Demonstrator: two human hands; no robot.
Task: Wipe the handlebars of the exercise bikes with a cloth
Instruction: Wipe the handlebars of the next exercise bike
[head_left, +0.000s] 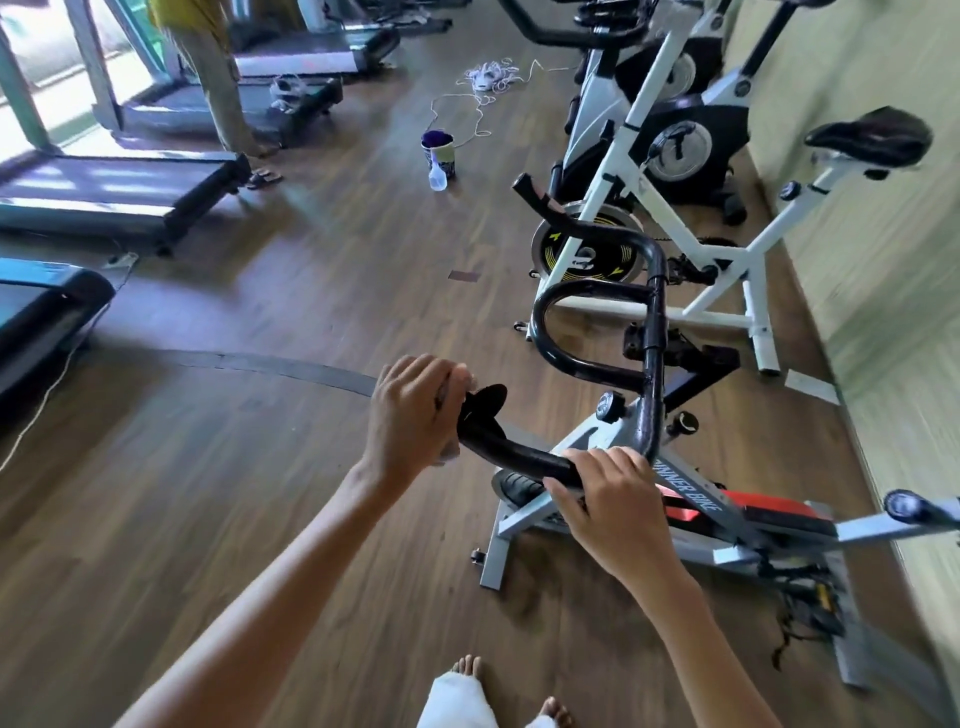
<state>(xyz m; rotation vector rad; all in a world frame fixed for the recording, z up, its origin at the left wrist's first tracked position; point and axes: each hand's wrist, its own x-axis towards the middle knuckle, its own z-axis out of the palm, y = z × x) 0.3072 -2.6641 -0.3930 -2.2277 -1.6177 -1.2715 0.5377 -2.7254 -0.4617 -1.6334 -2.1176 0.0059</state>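
Head view: grey exercise bike (691, 499) stands near the wall, its black handlebar (524, 457) gripped by the right hand (613, 509), while the left hand (410, 415) closes a pale cloth (470, 376) around the bar's end.

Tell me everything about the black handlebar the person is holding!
The black handlebar is a glossy bent tube, probably metal, with an inner loop and two forward-curving horns. It sits atop the nearest grey bike. The left hand wraps the near horn's tip with a pale cloth peeking out beneath it; the right hand grips the same horn farther back, near the bend.
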